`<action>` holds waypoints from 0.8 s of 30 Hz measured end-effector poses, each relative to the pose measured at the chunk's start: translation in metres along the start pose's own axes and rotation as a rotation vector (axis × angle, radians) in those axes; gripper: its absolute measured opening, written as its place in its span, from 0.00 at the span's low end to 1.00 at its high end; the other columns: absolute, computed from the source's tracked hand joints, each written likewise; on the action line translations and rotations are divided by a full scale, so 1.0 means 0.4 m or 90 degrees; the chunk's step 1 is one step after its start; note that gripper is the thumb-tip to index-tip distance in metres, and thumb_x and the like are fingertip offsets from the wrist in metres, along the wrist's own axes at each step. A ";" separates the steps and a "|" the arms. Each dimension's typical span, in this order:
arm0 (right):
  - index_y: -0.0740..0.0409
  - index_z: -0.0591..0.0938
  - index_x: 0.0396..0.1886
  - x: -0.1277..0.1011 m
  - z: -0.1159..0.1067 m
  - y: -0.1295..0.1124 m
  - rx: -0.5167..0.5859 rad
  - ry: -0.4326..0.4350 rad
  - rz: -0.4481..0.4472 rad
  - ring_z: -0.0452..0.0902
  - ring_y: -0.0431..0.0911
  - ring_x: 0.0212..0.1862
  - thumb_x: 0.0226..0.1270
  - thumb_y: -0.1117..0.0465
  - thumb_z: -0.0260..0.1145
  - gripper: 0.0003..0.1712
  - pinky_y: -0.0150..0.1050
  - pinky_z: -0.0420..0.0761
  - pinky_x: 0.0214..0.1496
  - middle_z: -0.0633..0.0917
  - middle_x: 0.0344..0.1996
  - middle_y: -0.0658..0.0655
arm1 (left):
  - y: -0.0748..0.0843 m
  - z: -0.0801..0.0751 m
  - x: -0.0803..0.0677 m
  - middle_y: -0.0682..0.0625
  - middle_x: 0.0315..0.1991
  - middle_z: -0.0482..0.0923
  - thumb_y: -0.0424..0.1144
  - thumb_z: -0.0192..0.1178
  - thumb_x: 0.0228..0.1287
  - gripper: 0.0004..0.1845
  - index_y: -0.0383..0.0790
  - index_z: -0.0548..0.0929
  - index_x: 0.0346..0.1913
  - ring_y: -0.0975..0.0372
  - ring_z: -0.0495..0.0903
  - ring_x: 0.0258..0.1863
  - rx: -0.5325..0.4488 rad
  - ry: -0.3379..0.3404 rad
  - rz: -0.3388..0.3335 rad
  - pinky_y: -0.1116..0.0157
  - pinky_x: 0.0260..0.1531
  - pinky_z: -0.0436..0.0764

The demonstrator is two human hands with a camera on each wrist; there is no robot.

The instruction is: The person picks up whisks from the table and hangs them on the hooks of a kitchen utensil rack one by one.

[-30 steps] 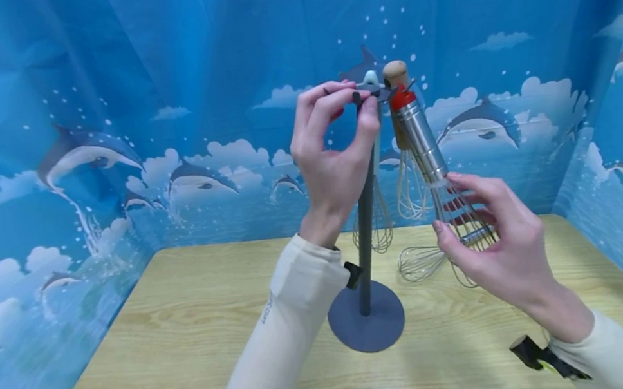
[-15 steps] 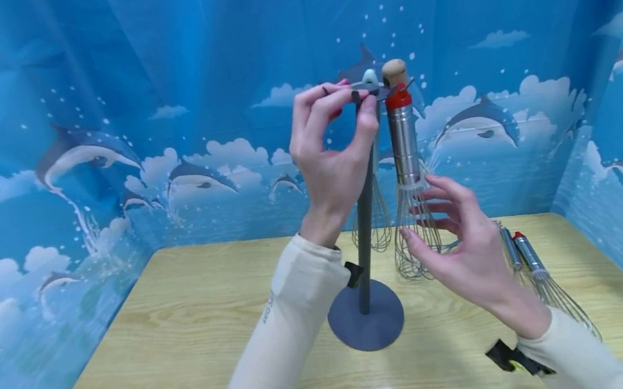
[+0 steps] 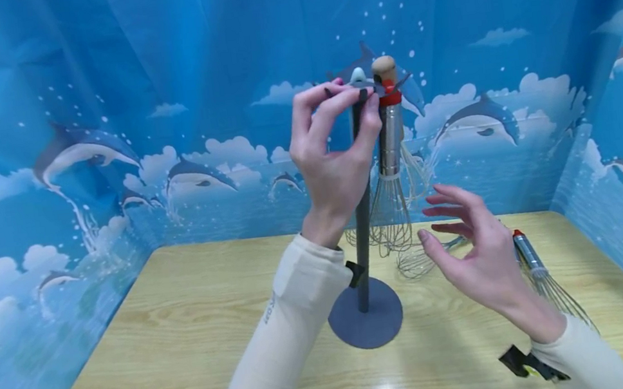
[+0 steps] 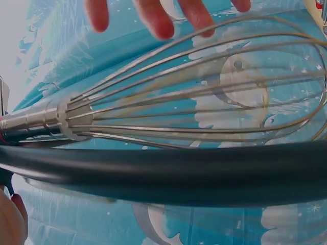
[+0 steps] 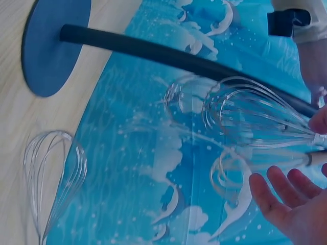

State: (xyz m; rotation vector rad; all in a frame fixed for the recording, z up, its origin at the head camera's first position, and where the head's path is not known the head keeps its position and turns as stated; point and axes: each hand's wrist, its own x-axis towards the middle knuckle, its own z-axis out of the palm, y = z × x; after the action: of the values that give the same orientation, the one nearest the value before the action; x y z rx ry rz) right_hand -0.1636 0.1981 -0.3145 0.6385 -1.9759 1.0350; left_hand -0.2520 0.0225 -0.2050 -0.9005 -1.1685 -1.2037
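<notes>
At the top of a dark stand (image 3: 363, 246), my left hand (image 3: 330, 159) pinches the hook rack between thumb and fingers. From a hook just right of it hangs a steel whisk (image 3: 390, 136) with a red cap, its wire end swung toward the pole. My right hand (image 3: 479, 258) is lower and to the right, fingers spread and holding nothing. In the right wrist view, gaps show between those fingers (image 5: 265, 196) and the hanging whisks. A wooden-handled whisk (image 3: 383, 67) hangs behind the red-capped one. A pale-tipped handle (image 3: 358, 74) also pokes up at the rack.
The stand's round base (image 3: 367, 327) sits on a wood-grain table (image 3: 189, 339). A red-capped whisk (image 3: 539, 270) lies at the table's right, partly behind my right wrist. Another whisk's wires (image 3: 415, 263) lie right of the pole. A dolphin-print curtain (image 3: 213, 57) surrounds the table.
My right hand has let go of the red-capped whisk and drawn back. The whisk has swung left from its slant, toward the pole. My left hand keeps its pinch; the rack has turned slightly.
</notes>
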 end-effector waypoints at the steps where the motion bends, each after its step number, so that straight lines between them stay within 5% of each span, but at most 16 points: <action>1: 0.62 0.72 0.71 -0.003 -0.007 0.003 -0.007 0.002 0.012 0.83 0.32 0.53 0.53 0.80 0.71 0.43 0.22 0.83 0.51 0.85 0.55 0.61 | 0.001 0.000 0.000 0.30 0.44 0.76 0.26 0.68 0.60 0.09 0.25 0.86 0.42 0.43 0.80 0.51 0.002 -0.001 0.000 0.65 0.59 0.82; 6: 0.60 0.73 0.70 -0.016 -0.039 0.025 -0.035 0.022 0.057 0.82 0.28 0.51 0.55 0.82 0.70 0.42 0.19 0.82 0.48 0.82 0.55 0.45 | 0.005 0.003 -0.004 0.30 0.45 0.76 0.25 0.68 0.61 0.09 0.24 0.86 0.43 0.43 0.80 0.52 -0.001 0.004 0.000 0.65 0.58 0.84; 12: 0.56 0.75 0.70 -0.033 -0.075 0.053 -0.102 0.028 0.116 0.78 0.22 0.48 0.60 0.77 0.69 0.37 0.13 0.77 0.45 0.83 0.53 0.58 | 0.006 0.008 -0.006 0.30 0.44 0.75 0.25 0.68 0.60 0.08 0.24 0.85 0.42 0.42 0.80 0.50 -0.005 0.014 0.005 0.65 0.57 0.84; 18: 0.57 0.75 0.69 -0.058 -0.122 0.087 -0.180 -0.037 0.226 0.72 0.16 0.44 0.67 0.67 0.67 0.30 0.12 0.75 0.39 0.83 0.53 0.62 | 0.008 0.010 -0.007 0.31 0.45 0.76 0.25 0.68 0.60 0.08 0.24 0.86 0.42 0.44 0.80 0.51 -0.001 0.017 -0.001 0.66 0.57 0.84; 21: 0.59 0.77 0.66 -0.069 -0.144 0.111 -0.238 -0.103 0.246 0.78 0.27 0.42 0.67 0.63 0.67 0.27 0.18 0.78 0.34 0.84 0.48 0.65 | 0.009 0.011 -0.008 0.31 0.45 0.76 0.25 0.68 0.60 0.08 0.24 0.86 0.42 0.45 0.81 0.51 -0.001 0.022 -0.005 0.66 0.57 0.85; 24: 0.63 0.78 0.63 -0.081 -0.164 0.135 -0.303 -0.205 0.264 0.84 0.46 0.41 0.68 0.59 0.68 0.26 0.35 0.83 0.35 0.86 0.45 0.67 | 0.010 0.013 -0.009 0.31 0.46 0.76 0.24 0.68 0.59 0.08 0.24 0.86 0.42 0.46 0.81 0.52 -0.001 0.026 -0.008 0.66 0.56 0.85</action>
State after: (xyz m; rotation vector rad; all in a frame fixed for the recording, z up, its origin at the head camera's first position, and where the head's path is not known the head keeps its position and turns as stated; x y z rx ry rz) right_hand -0.1571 0.2844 -0.3421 0.1375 -2.5947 0.6694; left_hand -0.2489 0.0288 -0.2071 -0.8675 -1.1422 -1.2284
